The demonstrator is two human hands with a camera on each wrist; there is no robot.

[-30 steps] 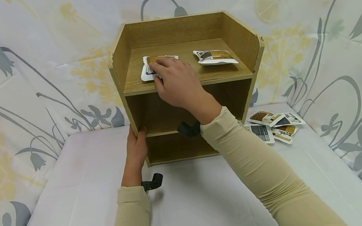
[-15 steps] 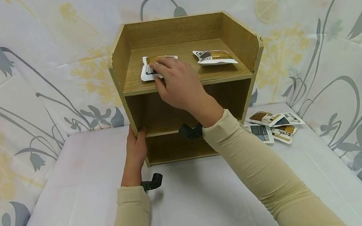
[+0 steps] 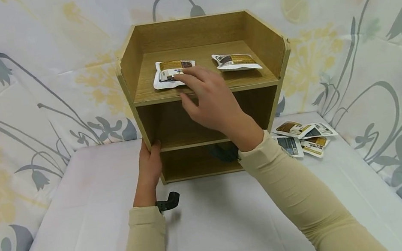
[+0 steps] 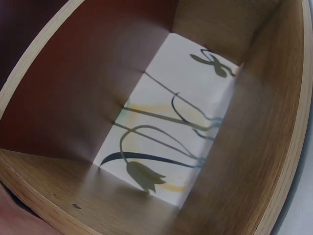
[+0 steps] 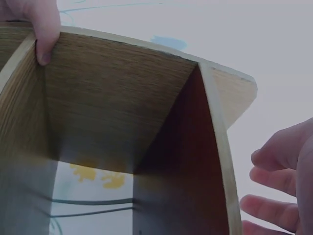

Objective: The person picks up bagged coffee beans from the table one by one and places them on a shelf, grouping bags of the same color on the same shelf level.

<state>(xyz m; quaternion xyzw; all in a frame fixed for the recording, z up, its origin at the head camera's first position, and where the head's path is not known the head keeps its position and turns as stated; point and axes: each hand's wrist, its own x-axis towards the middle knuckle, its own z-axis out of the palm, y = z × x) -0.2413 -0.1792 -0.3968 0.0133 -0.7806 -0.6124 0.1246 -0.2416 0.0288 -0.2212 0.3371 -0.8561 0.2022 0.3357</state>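
Note:
A wooden shelf unit point(image 3: 265, 46) stands on the white table, and its open back shows the flowered cloth point(image 4: 161, 147). Two brown-and-white packets lie on its top shelf, one at the left point(image 3: 169, 73) and one at the right point(image 3: 236, 61). My right hand point(image 3: 206, 98) hovers over the top shelf's front edge, just right of the left packet, with its fingers point(image 5: 274, 183) relaxed and holding nothing. My left hand point(image 3: 150, 163) grips the front edge of the unit's left side panel low down. Its thumb point(image 5: 46, 34) curls over that edge.
Several more packets point(image 3: 304, 138) lie in a loose pile on the table point(image 3: 95, 228) right of the unit. Flowered cloth point(image 3: 23, 82) hangs behind and at both sides. The two lower compartments point(image 3: 178, 129) hold nothing that I can see.
My right hand has lifted off the left packet and drawn back towards me and a little to the right. The packet stays on the top shelf. The left hand has not moved.

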